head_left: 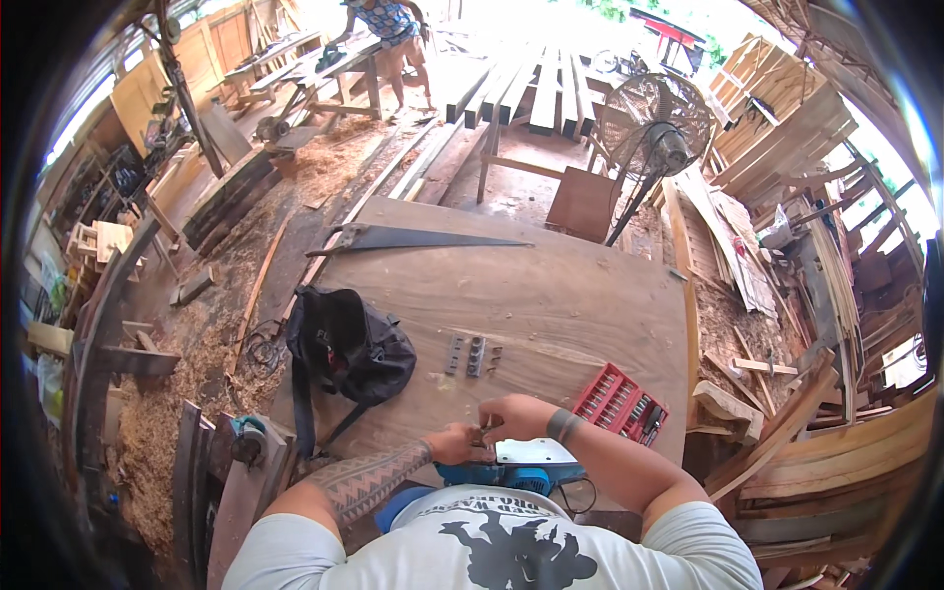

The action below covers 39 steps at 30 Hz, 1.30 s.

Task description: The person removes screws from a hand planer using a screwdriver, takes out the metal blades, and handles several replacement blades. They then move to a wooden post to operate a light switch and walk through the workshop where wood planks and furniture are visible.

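Observation:
A blue power tool with a flat metal plate, seemingly an upturned electric planer (536, 454), lies at the table's near edge by my body. My left hand (455, 444) is closed at the tool's left end. Just above and to its right, my right hand (514, 417) bends over the same end, fingers pinched together close to the left fingertips. Whatever small piece sits between the fingers is too hidden to name. Beyond my hands, small dark metal parts (475, 356) lie in short rows. A red case of bits and sockets (621, 405) lies open to the right.
A black bag (349, 354) sits on the wooden table (590, 305) at left, with a handsaw (423, 238) along the far edge. A standing fan (657, 128) is beyond. Another person (393, 39) stands at a far bench. Shavings (162, 447) and lumber cover the floor.

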Motion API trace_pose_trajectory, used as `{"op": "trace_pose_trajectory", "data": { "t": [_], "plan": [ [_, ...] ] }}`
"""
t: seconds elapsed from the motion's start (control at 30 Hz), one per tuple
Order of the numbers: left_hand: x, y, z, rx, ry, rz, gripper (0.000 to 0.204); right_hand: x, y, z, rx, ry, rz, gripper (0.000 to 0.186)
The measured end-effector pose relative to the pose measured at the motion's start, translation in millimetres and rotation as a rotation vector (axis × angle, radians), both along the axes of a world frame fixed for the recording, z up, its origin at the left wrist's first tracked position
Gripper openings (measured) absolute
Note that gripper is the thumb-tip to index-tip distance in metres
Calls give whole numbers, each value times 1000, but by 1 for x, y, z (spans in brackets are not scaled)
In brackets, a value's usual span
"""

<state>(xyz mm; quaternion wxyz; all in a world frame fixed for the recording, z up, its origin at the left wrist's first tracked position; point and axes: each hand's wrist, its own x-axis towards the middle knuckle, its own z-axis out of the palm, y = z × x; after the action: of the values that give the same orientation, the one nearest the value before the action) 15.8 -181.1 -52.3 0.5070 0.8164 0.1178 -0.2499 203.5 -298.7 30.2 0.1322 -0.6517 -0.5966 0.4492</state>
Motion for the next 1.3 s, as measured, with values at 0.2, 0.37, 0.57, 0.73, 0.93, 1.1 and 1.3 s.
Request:
{"op": "trace_pose_trajectory", "data": {
  "t": [0.2,0.37,0.57,0.73,0.93,1.1,1.3],
  "plan": [
    [-5,4,5,-262,16,23,38,17,-1,-28,126,171,86,39],
    [-6,8,-26,-281,33,7,32,10,11,-5,-162,-81,101,45],
    [-2,6,-38,-148,19,-24,39,9,6,-17,-9,-49,129,53],
    [-1,7,15,-272,-57,-45,35,22,3,-17,-30,33,177,45],
    [-3,10,-25,-384,-35,-63,39,25,7,-11,33,91,268,43],
    [-5,6,-19,-293,1,11,36,15,9,-1,5,26,261,43],
    [-7,8,-36,-337,-59,9,39,-11,9,-4,-134,-249,174,64]
  ]
}}
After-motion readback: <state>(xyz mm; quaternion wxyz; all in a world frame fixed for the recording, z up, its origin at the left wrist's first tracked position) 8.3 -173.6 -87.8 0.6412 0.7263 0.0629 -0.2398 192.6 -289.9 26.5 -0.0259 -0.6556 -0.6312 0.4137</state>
